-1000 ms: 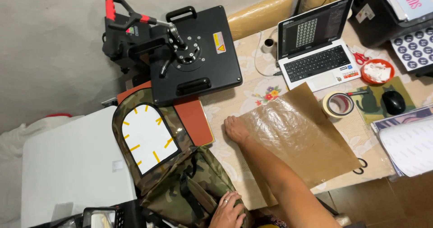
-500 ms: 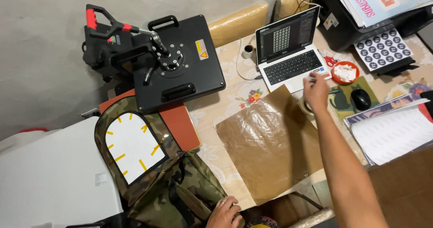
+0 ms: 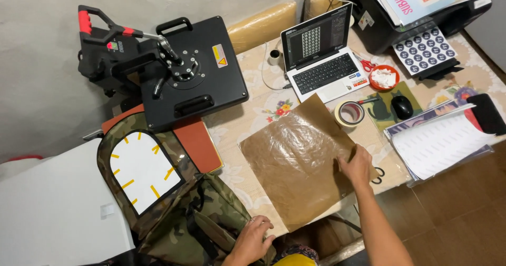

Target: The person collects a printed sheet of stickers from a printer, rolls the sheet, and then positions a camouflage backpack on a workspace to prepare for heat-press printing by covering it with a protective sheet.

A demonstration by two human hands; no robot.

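A crinkled brown sheet (image 3: 292,160) lies on the table between the backpack and the laptop. My right hand (image 3: 357,166) rests on its right edge, with the fingers curled onto the sheet. A camouflage backpack (image 3: 205,218) lies at the lower left. Its front white panel (image 3: 139,168) is fixed with short strips of yellow tape and sits on the press's red lower plate (image 3: 197,142). My left hand (image 3: 252,239) grips the backpack's fabric near the bottom edge of the view.
A black heat press (image 3: 184,71) with its top swung open stands at the back left. A laptop (image 3: 321,55), tape roll (image 3: 349,113), mouse (image 3: 403,107), red bowl (image 3: 383,78), printer (image 3: 421,13), paper stack (image 3: 443,139) and scissors (image 3: 378,175) crowd the right.
My right hand left the sheet's left part, reached up towards the laptop and tape roll, then came back down to the sheet's right edge. The left hand stayed on the backpack.
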